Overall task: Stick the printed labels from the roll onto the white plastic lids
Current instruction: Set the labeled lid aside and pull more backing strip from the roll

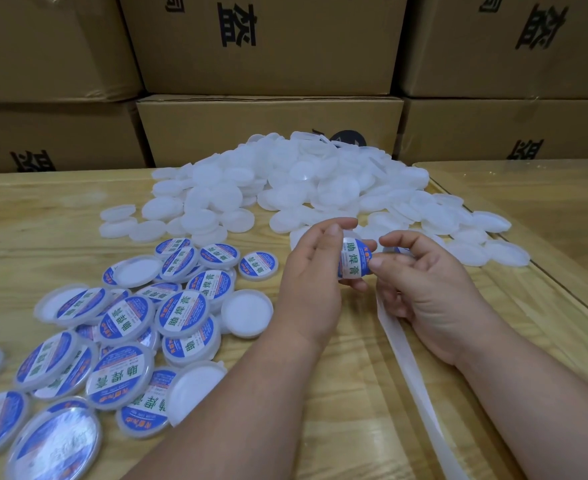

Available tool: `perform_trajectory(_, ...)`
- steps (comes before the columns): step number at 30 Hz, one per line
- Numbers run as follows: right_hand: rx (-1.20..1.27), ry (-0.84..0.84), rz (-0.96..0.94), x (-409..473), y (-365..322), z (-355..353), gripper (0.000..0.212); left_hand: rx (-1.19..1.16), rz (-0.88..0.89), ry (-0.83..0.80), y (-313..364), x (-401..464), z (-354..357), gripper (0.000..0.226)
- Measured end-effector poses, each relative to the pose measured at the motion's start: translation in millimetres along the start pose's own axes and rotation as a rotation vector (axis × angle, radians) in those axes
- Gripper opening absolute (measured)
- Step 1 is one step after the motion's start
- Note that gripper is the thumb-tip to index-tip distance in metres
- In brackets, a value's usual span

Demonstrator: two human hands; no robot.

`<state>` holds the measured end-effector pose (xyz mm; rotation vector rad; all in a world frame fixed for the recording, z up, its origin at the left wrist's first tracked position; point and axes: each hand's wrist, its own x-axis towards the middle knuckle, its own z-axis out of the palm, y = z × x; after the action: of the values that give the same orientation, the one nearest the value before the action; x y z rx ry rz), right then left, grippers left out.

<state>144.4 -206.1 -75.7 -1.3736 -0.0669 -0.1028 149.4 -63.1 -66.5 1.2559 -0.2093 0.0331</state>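
Your left hand [311, 271] holds a white lid [353, 258] up above the worktop [337, 393], fingers [334, 232] curled over its top edge and the thumb under it, so it's clamped on the lid. The lid faces you with a blue-and-white printed label [354, 259] on it. Your right hand [424, 282] is just beside it: the thumb tip [377, 263] presses on the label's right edge, index finger [394, 239] curled above. Behind those fingers a bit of another blue label shows; can't tell if it's pinched or loose.

A strip of empty backing tape [414, 375] runs from under your right hand down toward the bottom edge, lying on the worktop between your forearms. The roll itself isn't visible.

The heap of unlabelled lids [285, 188] sits at the far side of the worktop, spreading right to the worktop's edge. The labelled lids [130, 323] lie in a loose overlapping pile to your left; a few are flipped, white inside up.

Cardboard boxes [268, 46] with black print are stacked behind the worktop.
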Motion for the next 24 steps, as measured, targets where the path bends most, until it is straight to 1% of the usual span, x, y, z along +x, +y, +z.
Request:
perform_trajectory(10, 0.039, 0.001, 0.002, 2, 2, 0, 0.021, 0.088, 0.060, 0.010, -7, 4, 1, 0.022)
perform_trajectory(18, 0.026, 0.045, -0.006, 4, 6, -3, 0.022, 0.175, 0.092, -0.007, -13, 7, -2, 0.017)
perform_trajectory(22, 0.040, 0.021, 0.010, 3, 2, -4, 0.033, 0.196, 0.106, 0.041, -16, 7, -4, 0.029)
perform_trajectory(24, 0.066, 0.007, 0.032, 3, 1, -4, 0.033, 0.196, 0.115, 0.054, -16, 7, -5, 0.034)
